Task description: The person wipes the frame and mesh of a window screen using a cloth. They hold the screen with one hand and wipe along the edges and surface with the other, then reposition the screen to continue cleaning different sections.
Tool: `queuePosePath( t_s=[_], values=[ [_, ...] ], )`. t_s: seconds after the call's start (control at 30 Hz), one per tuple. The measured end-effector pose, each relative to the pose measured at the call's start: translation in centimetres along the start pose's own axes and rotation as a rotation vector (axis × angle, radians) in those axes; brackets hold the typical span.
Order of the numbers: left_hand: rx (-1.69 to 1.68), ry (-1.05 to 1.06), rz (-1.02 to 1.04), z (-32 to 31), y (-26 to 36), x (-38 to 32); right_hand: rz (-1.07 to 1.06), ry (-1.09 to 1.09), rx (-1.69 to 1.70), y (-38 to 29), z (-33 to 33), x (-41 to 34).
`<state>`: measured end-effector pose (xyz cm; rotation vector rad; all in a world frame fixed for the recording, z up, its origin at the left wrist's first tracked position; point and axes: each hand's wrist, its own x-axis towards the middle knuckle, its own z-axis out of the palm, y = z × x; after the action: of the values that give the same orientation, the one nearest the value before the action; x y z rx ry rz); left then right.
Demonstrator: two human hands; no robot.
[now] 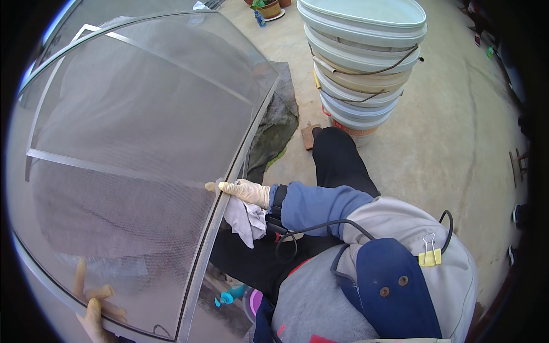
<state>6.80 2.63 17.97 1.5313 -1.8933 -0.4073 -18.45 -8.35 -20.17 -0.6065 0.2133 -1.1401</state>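
Note:
A framed mesh window screen (141, 128) stands tilted before me, filling the left side of the view. My left hand (92, 315), in a pale glove, grips the lower left edge of its metal frame; the thumb is on the near side and the fingers show through the mesh. My right hand (246, 193), also in a pale glove, pinches the right frame bar with a whitish cloth (246, 221) bunched in it. The cloth hangs below the hand against the bar. Part of the right fingers lies behind the mesh.
A tall stack of white plastic buckets (364, 55) stands on the concrete floor ahead. Near it lies a brick (308, 137). Dark sheeting (274, 124) lies behind the screen. A teal pump bottle (231, 293) and a purple basin (256, 300) are low by my legs. Potted plants (270, 9) stand farther off.

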Motion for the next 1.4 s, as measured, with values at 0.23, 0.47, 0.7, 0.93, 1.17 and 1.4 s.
queuePosePath(
  t_s=[0.23, 0.47, 0.7, 0.93, 1.17, 1.4],
  values=[
    [0.002, -0.099, 0.034, 0.4, -1.1, 1.0, 0.140, -0.017, 0.099, 2.6, -1.8, 0.2],
    [-0.080, -0.168, 0.004, 0.8, -2.4, 2.4, 0.184, 0.012, 0.218, 3.7, -2.3, -0.2],
    [-0.029, -0.232, 0.003, 1.1, -2.8, 2.6, 0.224, 0.010, 0.429, 3.9, -1.9, -0.9],
    [0.029, -0.184, 0.048, 1.6, -3.6, 3.3, 0.217, 0.025, 0.724, 3.5, -1.9, -0.9],
    [0.109, -0.176, 0.019, 0.8, -4.0, 3.7, 0.237, 0.050, 0.786, 3.2, -1.9, -0.8],
    [0.098, -0.221, 0.040, 0.5, -4.7, 5.7, 0.151, 0.119, 0.405, 4.4, -3.5, -1.1]
  ],
)
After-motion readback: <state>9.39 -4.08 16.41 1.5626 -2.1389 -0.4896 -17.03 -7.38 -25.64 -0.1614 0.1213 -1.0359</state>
